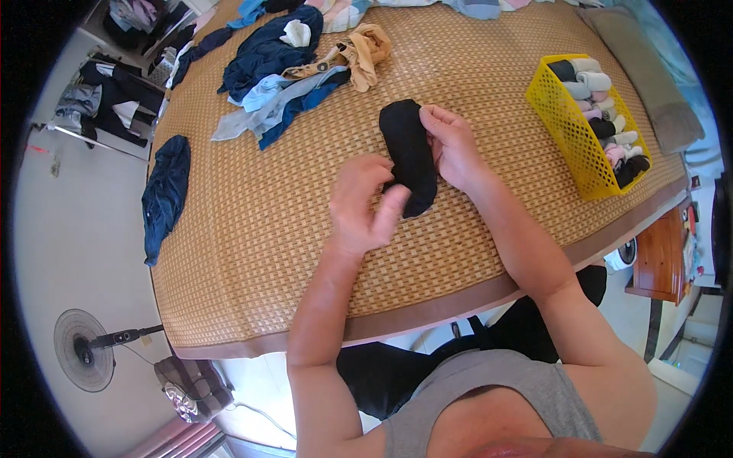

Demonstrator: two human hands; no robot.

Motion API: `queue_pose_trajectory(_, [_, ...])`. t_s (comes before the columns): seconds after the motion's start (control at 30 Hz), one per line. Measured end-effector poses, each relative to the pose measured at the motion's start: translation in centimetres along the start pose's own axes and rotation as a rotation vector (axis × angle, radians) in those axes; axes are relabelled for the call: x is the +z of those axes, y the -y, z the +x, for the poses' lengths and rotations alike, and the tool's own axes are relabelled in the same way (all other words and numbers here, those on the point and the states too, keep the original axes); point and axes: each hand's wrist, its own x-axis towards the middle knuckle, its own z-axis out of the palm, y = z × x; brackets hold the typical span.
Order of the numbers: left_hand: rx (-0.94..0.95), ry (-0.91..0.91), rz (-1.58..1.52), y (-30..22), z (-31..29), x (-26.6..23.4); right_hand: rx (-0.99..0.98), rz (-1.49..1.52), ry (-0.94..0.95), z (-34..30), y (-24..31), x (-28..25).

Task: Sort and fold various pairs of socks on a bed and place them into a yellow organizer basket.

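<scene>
A black sock lies stretched lengthwise between my hands on the woven mat. My right hand pinches its upper right edge, thumb and fingers closed on the cloth. On the other side is my left hand, its thumb spread away from the bent fingers. That thumb reaches over the sock's lower left edge; the hand is slightly blurred and grips nothing that I can see.
To the right stands a yellow basket of rolled socks. A heap of clothes, with a dark blue garment and a tan one, lies at the far left. Another dark blue garment rests near the left edge. A fan stands beyond.
</scene>
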Motion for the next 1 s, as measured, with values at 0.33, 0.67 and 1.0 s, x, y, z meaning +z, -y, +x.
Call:
queue_pose_trajectory(0.33, [-0.848,-0.274,-0.494,1.4,-0.5,0.9,0.062,-0.351,0.348,-1.7,-1.8,0.8])
queue_pose_trajectory(0.67, [-0.799,-0.475,-0.014,4.2,-0.1,-1.1,0.133,-0.788,0.334,-4.0,0.1,3.5])
queue_pose_trajectory(1.0, [-0.587,-0.531,0.182,5.9,-0.8,-1.8,-0.625,-1.107,0.591,-5.1,-0.4,1.4])
